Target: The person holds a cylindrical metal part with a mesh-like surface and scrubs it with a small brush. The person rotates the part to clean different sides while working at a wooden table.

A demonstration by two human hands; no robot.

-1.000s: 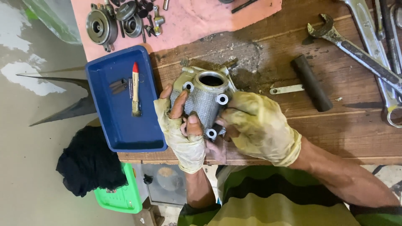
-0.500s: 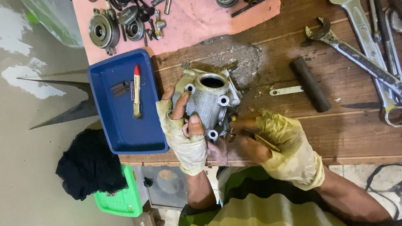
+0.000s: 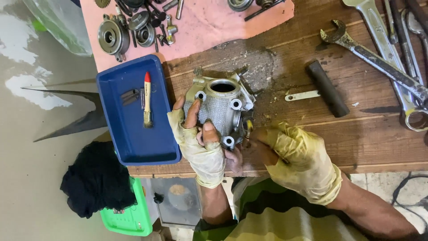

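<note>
At the near edge of the wooden bench (image 3: 365, 134), a cast-aluminium engine cylinder (image 3: 220, 111) stands with its round bore facing up, its side ribbed with fine cooling fins and its corners carrying tubular bolt bosses. The left hand (image 3: 198, 143), in a stained, torn yellowish rubber glove with bare fingertips poking through, wraps around the finned side and holds the casting. The right hand (image 3: 296, 156), in a similar grimy glove, is curled with its fingers closed against the cylinder's lower right flank; what it pinches there is too small to tell. Left of the cylinder sits a blue plastic tray (image 3: 133, 147), rectangular with rounded corners, containing a small paintbrush (image 3: 146, 100) with a red-tipped wooden handle. Beyond it lies a pink sheet (image 3: 214, 27) strewn with dark steel gears and round engine parts (image 3: 113, 35). To the right rest a dark cylindrical bar (image 3: 327, 88), a thin flat metal strip (image 3: 302, 95) and long open-ended spanners (image 3: 379, 58) of dull, worn steel. The planks are scuffed, with a grey, gritty patch behind the casting. Below the bench edge are a black rag (image 3: 96, 178), a green plastic container (image 3: 129, 214) and a pale concrete floor (image 3: 31, 169).
</note>
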